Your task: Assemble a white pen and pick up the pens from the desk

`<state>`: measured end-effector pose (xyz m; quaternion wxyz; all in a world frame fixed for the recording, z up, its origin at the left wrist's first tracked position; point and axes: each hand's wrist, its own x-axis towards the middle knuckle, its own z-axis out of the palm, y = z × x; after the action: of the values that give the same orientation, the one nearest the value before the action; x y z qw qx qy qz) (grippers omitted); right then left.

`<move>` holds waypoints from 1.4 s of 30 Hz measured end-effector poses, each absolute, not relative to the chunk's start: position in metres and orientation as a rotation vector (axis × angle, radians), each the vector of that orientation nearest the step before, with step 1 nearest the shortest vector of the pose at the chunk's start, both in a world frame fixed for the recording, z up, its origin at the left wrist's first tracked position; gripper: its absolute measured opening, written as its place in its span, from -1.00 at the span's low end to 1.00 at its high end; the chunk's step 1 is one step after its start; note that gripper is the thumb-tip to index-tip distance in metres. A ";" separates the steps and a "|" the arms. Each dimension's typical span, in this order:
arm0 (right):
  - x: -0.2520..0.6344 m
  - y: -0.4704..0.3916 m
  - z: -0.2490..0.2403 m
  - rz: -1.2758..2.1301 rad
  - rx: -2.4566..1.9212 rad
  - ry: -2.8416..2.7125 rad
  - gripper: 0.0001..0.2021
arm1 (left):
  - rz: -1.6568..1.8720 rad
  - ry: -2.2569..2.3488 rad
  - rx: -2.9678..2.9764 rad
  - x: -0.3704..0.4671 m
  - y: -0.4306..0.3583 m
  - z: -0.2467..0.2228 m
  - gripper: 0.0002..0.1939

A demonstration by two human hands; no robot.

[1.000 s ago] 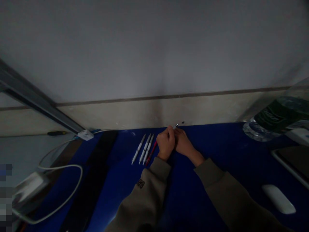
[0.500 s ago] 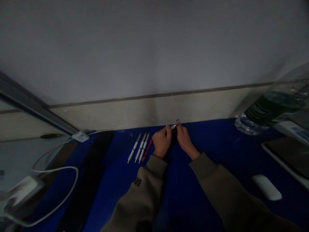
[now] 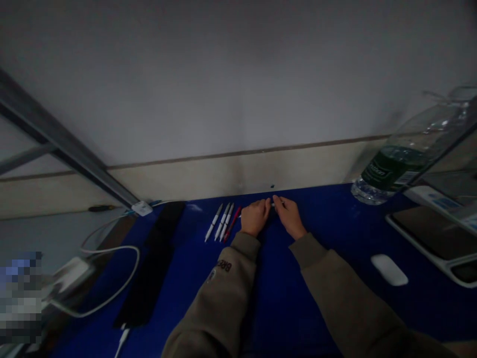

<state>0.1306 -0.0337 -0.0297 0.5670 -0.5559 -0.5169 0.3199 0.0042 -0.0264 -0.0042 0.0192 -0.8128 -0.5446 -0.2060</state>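
My left hand (image 3: 255,217) is closed around a pen that its fingers mostly hide. Between the two hands a short pale piece of the pen (image 3: 273,204) shows. My right hand (image 3: 289,215) pinches at that end with thumb and fingers, close to the wall. Left of my left hand, three white pens with grey ends, among them the leftmost pen (image 3: 213,223), lie side by side on the blue desk (image 3: 276,293). Alongside them lies a red pen (image 3: 232,224), nearest to my left hand.
A large clear bottle with a green label (image 3: 389,169) stands at the right. Near it are a phone-like device (image 3: 428,231) and a white mouse-shaped object (image 3: 389,270). On the left lie a black strip (image 3: 152,268) and a white cable (image 3: 130,288). The wall (image 3: 223,179) borders the desk's back.
The view has shifted a little. My hands have turned and lowered the pen, so less of it shows between them; before, its shiny end pointed up past my right fingers.
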 end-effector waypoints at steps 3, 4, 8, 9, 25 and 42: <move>0.140 -0.046 -0.032 0.804 -1.270 -1.214 -0.61 | -0.608 -1.662 -2.540 0.002 -0.032 -0.003 -0.45; 0.143 -0.050 -0.033 0.817 -1.255 -1.207 -0.64 | -0.603 -1.659 -2.542 0.001 -0.033 -0.003 -0.44; 0.155 -0.059 -0.035 0.910 -1.153 -1.106 -0.70 | -0.593 -1.674 -2.533 -0.004 -0.040 -0.002 -0.37; 0.156 -0.060 -0.034 0.931 -1.126 -1.080 -0.71 | -0.589 -1.686 -2.530 -0.005 -0.042 -0.002 -0.35; 0.167 -0.055 -0.046 1.018 -0.958 -0.797 -0.73 | -0.676 -1.896 -2.441 -0.007 -0.051 -0.006 -0.21; 0.189 -0.061 -0.073 0.122 -1.601 -1.701 -0.69 | -0.693 -1.934 -2.401 -0.012 -0.059 -0.009 -0.31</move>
<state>0.1894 -0.0614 -0.0732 0.3904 -0.6300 -0.6696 0.0482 -0.0121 -0.0591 -0.0093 -0.0092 -0.7598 -0.6119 -0.2194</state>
